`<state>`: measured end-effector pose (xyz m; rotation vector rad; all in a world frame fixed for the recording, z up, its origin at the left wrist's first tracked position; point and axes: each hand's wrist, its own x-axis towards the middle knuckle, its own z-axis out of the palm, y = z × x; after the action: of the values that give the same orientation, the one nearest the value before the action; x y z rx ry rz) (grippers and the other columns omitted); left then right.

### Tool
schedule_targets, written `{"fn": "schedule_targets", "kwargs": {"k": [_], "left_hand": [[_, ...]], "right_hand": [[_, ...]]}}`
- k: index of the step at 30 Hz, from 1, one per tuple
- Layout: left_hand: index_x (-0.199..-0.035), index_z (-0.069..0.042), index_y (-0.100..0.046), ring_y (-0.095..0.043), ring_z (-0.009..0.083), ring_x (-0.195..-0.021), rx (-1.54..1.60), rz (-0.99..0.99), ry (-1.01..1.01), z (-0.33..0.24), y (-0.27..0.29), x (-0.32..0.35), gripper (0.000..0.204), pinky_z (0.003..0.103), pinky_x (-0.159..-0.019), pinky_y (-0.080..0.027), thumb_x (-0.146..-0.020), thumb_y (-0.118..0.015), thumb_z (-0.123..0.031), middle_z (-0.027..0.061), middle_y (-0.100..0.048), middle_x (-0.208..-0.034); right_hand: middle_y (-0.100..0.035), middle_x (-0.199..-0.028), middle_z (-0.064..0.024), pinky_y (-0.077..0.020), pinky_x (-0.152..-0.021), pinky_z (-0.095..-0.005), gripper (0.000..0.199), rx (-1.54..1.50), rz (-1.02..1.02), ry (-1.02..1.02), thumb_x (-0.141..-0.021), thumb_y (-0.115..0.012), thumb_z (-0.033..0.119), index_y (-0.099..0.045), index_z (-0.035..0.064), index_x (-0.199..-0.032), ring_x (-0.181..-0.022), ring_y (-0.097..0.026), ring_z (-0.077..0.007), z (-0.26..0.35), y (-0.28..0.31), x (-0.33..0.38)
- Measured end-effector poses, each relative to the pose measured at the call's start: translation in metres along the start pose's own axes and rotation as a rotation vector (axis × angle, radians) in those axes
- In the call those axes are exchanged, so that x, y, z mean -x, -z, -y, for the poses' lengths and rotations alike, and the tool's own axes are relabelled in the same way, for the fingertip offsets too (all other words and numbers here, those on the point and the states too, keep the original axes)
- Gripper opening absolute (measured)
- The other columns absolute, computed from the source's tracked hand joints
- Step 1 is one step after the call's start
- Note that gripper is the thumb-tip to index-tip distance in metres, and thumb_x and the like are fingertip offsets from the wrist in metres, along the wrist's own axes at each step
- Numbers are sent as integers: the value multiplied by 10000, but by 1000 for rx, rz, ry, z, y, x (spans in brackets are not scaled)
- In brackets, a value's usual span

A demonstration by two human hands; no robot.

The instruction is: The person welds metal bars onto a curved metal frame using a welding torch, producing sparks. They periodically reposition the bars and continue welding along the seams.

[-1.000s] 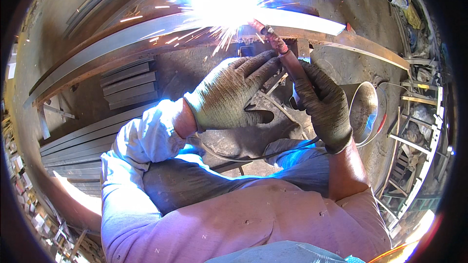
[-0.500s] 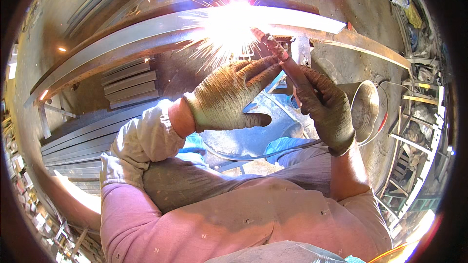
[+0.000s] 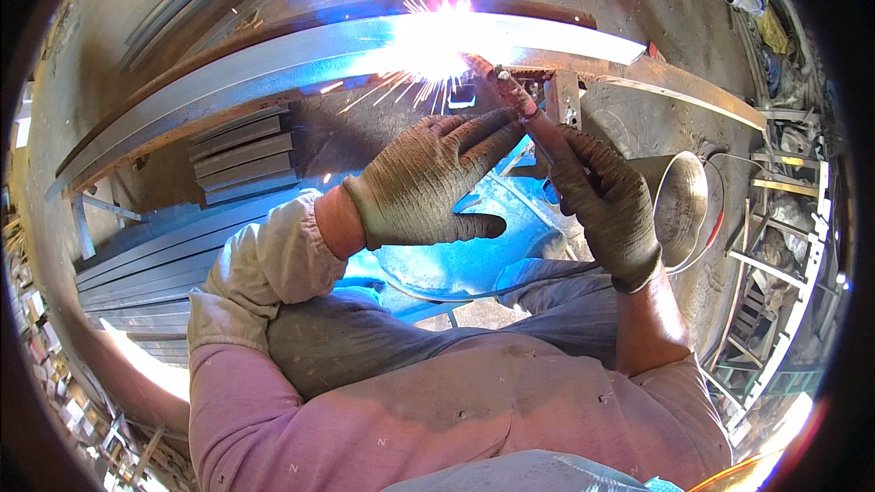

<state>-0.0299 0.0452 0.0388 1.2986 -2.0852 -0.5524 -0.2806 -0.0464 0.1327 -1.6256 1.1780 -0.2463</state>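
Note:
My right hand (image 3: 612, 205), in a worn fabric glove, is wrapped round the handle of a welding torch (image 3: 545, 135). The torch slants up and left, its tip at a glaring arc on a long metal bar (image 3: 273, 77). Sparks spray from the arc, and its glare hides the spot being welded. My left hand (image 3: 428, 180), also gloved, lies palm down with fingers stretched toward the torch neck and thumb apart. Its fingertips appear to touch the neck from the left. The bar rests along a rusty steel beam (image 3: 674, 91).
Short metal profiles (image 3: 241, 153) are stacked beyond my left forearm, with long bars (image 3: 164, 264) nearer. A metal cylinder (image 3: 684, 210) lies right of my right hand, cable beside it. A ladder-like frame (image 3: 784, 282) stands far right. More long strips (image 3: 191, 0) lie on the floor behind.
The arc's glare is smaller, and the sparks now fan more upward. Blue light on the floor and bars has deepened. Both hands and the torch have barely shifted.

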Motion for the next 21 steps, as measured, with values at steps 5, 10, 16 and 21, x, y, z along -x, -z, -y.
{"fn": "schedule_targets", "kwargs": {"k": [5,10,16,21], "left_hand": [[-1786,-17,-413,-623,471,-1460,-17,13,2,-1,0,0,1175,572,-1231,-498,-904,-913,-609,264,-479,-1791],[-1727,-19,-502,-647,448,-1423,-15,27,2,0,5,2,1090,558,-1212,-513,-909,-922,-605,248,-540,-1738],[-1375,-24,-805,-770,337,-1266,1,-400,65,19,44,29,587,454,-1104,-608,-880,-1033,-241,152,-799,-1404],[-1370,-61,-818,-736,395,-1291,-602,-650,228,73,85,65,715,515,-1117,-596,-827,-1053,-461,152,-769,-1452]], "right_hand": [[-744,-1018,11,-542,-768,-266,398,13,-6,5,-1184,-761,282,-771,95,-1535,-879,-644,-69,0,1,0],[-755,-1080,19,-560,-843,-260,389,10,5,24,-1184,-764,235,-761,71,-1537,-941,-639,-60,-5,3,-2],[-745,-1083,11,-552,-809,-263,404,-59,35,-44,-1185,-761,234,-742,25,-1530,-918,-632,-59,-7,7,-3],[-750,-1109,-7,-542,-740,-252,446,-127,-133,17,-1184,-763,280,-725,16,-1542,-844,-638,-65,-6,20,-2]]}}
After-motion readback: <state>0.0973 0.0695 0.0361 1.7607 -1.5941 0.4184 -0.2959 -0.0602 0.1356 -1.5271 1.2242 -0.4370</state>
